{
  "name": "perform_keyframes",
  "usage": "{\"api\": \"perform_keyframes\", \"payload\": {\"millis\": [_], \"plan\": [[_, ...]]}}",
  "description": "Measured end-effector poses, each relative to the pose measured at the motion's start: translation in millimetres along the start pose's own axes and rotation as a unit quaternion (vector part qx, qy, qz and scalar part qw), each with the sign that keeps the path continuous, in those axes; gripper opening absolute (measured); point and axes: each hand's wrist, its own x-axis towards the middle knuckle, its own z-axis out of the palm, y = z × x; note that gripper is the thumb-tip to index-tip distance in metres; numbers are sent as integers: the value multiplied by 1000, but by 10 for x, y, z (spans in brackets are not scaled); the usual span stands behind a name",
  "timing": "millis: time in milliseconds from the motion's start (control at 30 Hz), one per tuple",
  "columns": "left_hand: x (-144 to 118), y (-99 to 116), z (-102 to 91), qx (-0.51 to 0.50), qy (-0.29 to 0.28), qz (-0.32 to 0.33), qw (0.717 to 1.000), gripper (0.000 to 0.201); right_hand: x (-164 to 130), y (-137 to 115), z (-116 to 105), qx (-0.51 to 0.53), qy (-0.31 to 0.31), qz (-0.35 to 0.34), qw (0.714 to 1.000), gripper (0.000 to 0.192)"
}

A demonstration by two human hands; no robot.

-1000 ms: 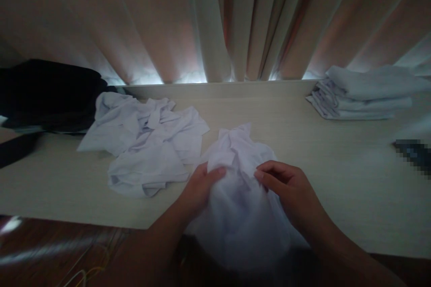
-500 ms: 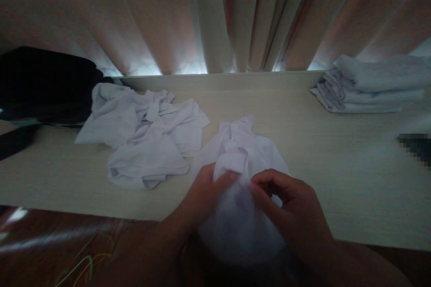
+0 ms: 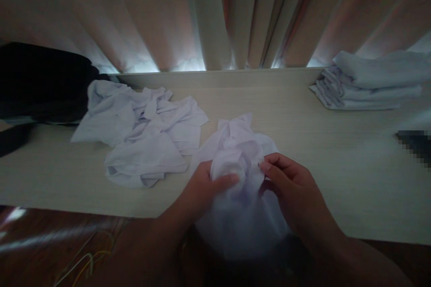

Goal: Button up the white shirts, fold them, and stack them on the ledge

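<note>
Right now both hands are bunched into one white garment (image 3: 240,161) at the near edge of the pale counter (image 3: 319,152). The left hand (image 3: 202,188) has its thumb pressed over a rolled fold, fingers tucked under; the right hand (image 3: 289,188) pinches the cloth just beside it, so each grip is closed on fabric. Left of the grip lies a crumpled white pile (image 3: 144,134). Far off to the right sits a folded stack (image 3: 367,83), below the curtain (image 3: 215,13).
</note>
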Motion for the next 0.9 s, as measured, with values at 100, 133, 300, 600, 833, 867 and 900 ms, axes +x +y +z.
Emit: {"api": "perform_keyframes", "payload": {"millis": [100, 133, 300, 600, 833, 867, 900], "plan": [[-20, 8, 26, 46, 15, 17, 999, 40, -85, -41, 49, -74, -11, -47, 996, 18], [-29, 16, 34, 58, 25, 26, 998, 39, -109, -47, 63, -96, -12, -58, 994, 17], [-72, 55, 65, 104, 65, 48, 991, 35, -147, -17, 69, -180, -3, -85, 980, 14], [-84, 51, 36, 106, 67, 71, 990, 33, -136, -68, 55, -262, -1, -132, 956, 8], [-124, 83, 70, 198, 71, 96, 973, 24, -160, -92, 77, -316, -9, -169, 933, 7], [-127, 93, 77, 208, 74, 101, 970, 24, -159, -92, 75, -316, -8, -169, 934, 7], [-128, 103, 81, 215, 74, 105, 968, 23, -156, -94, 71, -316, -7, -169, 934, 7]]}}
